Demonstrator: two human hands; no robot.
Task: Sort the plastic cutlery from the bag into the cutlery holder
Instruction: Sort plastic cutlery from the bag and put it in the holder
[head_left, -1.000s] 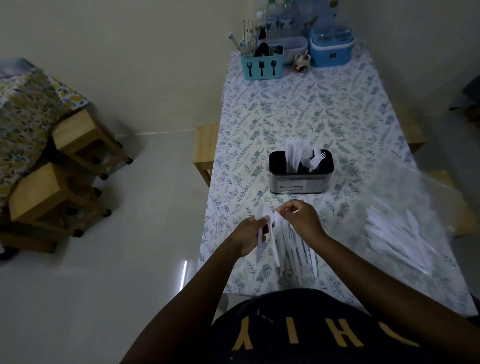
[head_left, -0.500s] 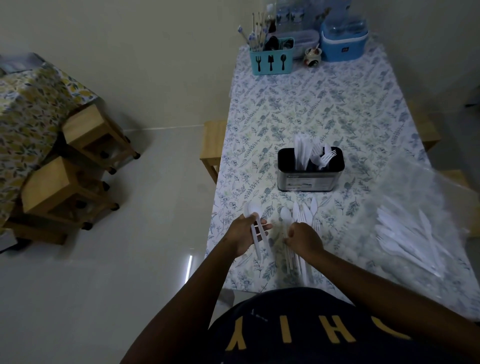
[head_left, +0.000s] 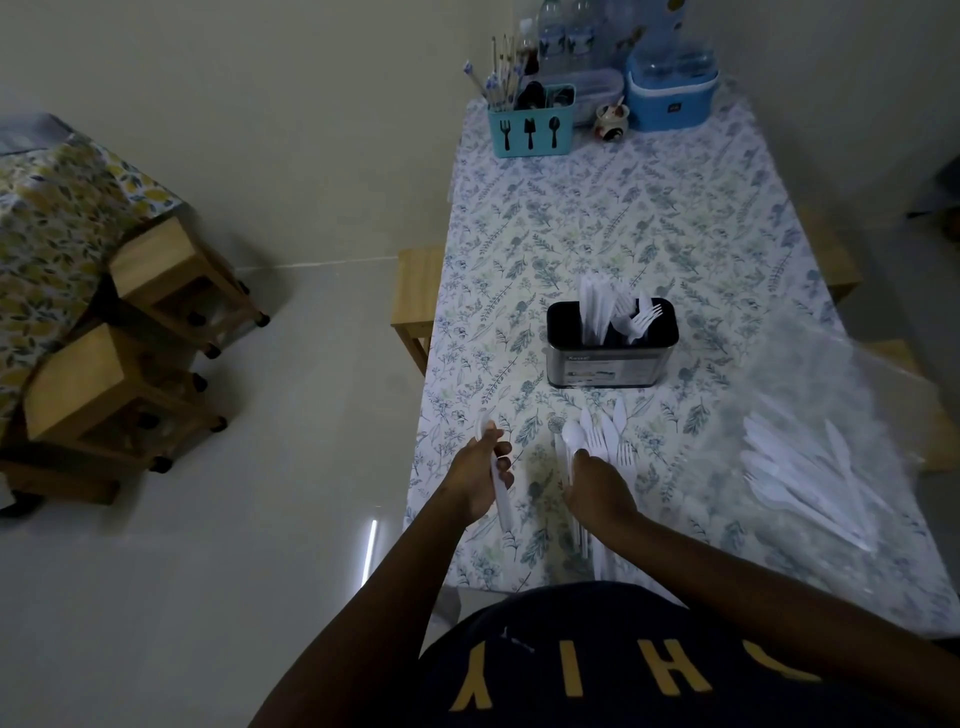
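We are gripping a few white plastic pieces in our left hand, fingers curled round them, over the table's left edge. Our right hand is lying on the handles of the cutlery pile spread on the table. Its fingers are hidden, so we cannot tell whether they are gripping. The holder is standing just beyond the pile with forks and knives in it. The bag is lying to the right with more cutlery inside.

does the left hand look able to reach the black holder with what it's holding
Probably yes. The left hand grips a white utensil, and only bare tablecloth lies between it and the open-topped black holder ahead. The loose pile by the right hand sits off that path.
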